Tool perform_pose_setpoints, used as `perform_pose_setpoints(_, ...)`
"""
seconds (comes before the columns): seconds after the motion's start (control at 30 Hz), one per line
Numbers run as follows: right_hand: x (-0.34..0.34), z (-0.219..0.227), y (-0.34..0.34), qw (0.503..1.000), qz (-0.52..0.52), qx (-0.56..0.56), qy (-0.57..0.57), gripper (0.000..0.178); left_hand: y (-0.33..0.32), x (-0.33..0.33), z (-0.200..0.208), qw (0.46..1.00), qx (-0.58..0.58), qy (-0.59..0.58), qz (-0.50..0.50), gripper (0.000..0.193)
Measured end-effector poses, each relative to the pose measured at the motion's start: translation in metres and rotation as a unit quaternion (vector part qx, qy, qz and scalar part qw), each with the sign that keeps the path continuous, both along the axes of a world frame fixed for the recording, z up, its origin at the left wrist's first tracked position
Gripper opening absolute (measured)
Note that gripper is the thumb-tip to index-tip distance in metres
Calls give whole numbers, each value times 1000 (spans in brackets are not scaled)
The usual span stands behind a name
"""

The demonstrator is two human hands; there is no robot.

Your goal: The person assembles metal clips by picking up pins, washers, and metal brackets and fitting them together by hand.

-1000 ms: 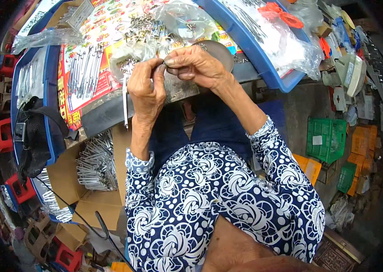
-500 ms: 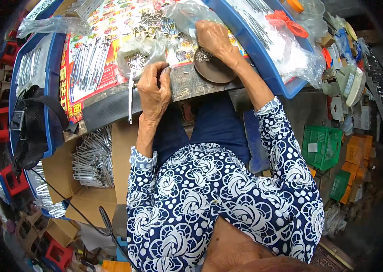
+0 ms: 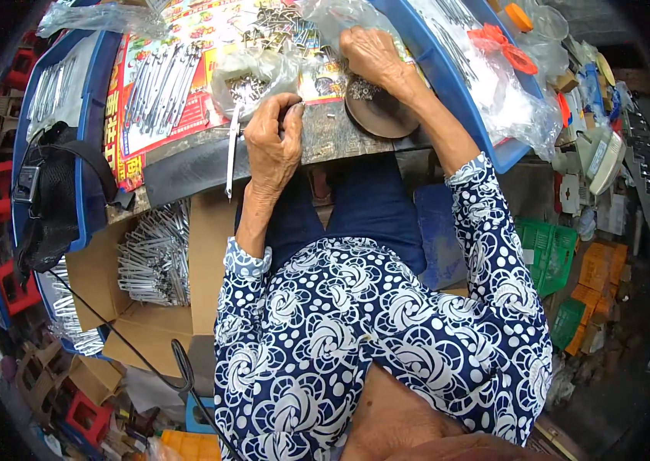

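Slim metal rod (image 3: pixel 230 154) in left hand (image 3: pixel 272 144)

Round dish (image 3: pixel 380 115) right of metal rod (image 3: pixel 230 154); cardboard box (image 3: pixel 152 261) below-left.

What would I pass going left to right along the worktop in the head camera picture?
Black bag → metal rods on the printed sheet → left hand holding a thin metal piece → round brown dish under the right hand → clear plastic bag with an orange tie.

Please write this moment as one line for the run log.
left hand: grips thin metal rod | right hand: on small metal parts, round dish
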State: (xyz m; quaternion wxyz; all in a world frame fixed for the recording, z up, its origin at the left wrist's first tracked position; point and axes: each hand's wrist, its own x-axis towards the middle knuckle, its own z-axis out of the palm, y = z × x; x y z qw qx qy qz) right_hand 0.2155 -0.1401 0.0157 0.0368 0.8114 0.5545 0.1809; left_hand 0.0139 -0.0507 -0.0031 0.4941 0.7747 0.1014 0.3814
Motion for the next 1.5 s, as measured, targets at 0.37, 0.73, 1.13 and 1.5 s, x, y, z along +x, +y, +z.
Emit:
perform_pose_setpoints(0.37, -30, 20, -12, 951, -59, 213, 218, 12, -1, -4, 9, 991, -136, 17, -5, 9)
perform_pose_setpoints(0.73, -105, 21, -14, 549, 35, 311, 775, 16, -3, -6, 9, 918, -390, -32, -65, 14)
perform_pose_setpoints(1.13, -109, 17, -18, 440, 31, 331, 834, 19, -8, -10, 13, 923, -377, -29, -74, 13)
perform_pose_setpoints(1.5, -120, 15, -21, 422, 67, 392, 814, 24, -14, -12, 21, 937, -336, -46, -84, 11)
